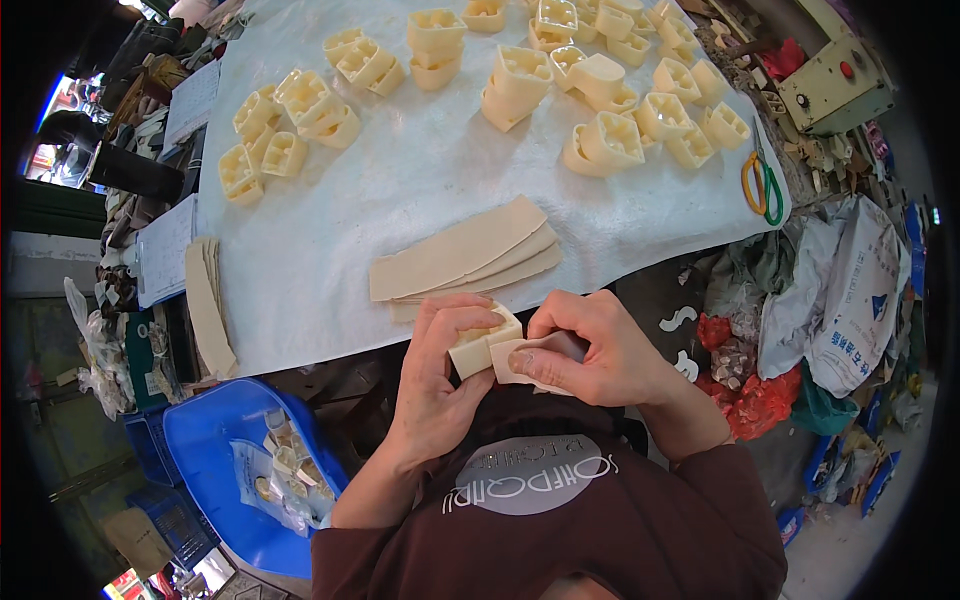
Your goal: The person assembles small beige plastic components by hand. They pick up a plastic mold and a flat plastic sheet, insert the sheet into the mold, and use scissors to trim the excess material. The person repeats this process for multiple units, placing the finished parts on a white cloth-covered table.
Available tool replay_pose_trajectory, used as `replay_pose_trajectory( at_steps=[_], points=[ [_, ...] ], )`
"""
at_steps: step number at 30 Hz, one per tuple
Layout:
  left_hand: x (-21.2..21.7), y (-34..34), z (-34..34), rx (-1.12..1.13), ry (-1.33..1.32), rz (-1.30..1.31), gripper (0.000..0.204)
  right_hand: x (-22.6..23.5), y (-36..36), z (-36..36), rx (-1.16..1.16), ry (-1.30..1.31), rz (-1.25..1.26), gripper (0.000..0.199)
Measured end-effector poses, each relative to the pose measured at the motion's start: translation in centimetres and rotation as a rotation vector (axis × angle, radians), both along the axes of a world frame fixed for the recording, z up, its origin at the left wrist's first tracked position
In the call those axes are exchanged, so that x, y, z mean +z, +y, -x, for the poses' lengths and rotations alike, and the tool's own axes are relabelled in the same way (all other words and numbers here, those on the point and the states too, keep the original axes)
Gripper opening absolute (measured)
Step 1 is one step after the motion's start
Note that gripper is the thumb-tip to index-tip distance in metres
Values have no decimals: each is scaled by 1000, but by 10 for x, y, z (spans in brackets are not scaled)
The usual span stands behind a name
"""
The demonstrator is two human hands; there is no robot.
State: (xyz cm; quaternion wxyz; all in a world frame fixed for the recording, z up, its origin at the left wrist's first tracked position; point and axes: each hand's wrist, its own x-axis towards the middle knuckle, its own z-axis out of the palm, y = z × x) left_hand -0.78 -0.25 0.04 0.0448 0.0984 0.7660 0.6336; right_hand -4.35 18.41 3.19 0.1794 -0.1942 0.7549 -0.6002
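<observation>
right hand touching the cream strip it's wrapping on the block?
Touching. The head view shows the right hand with its fingers pinching the cream strip against the cream block held in the left hand; no gap shows.

Cluttered workshop: moulded parts (610,138), scissors (763,185)

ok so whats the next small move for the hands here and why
Probably press the strip flat against the block with the right hand. The left hand grips the cream block, and the strip is only partly wrapped on its side, its far end pinched in the right fingers.
</observation>
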Motion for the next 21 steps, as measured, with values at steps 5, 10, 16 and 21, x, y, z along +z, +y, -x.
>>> replay_pose_trajectory(
  at_steps=[5,10,16,21],
  points=[
    [3,2,-2,-22,-62,-76,48,-4,-3,-1,-32,9,58,18],
    [1,2,-1,-47,-31,-84,49,2,-1,1,-1,-11,32,20],
    [4,4,0,-45,-38,-77,49,-4,0,2,-36,32,39,18],
    [2,4,1,-25,-72,-87,49,-5,4,2,-15,73,16,17]
  ],
)
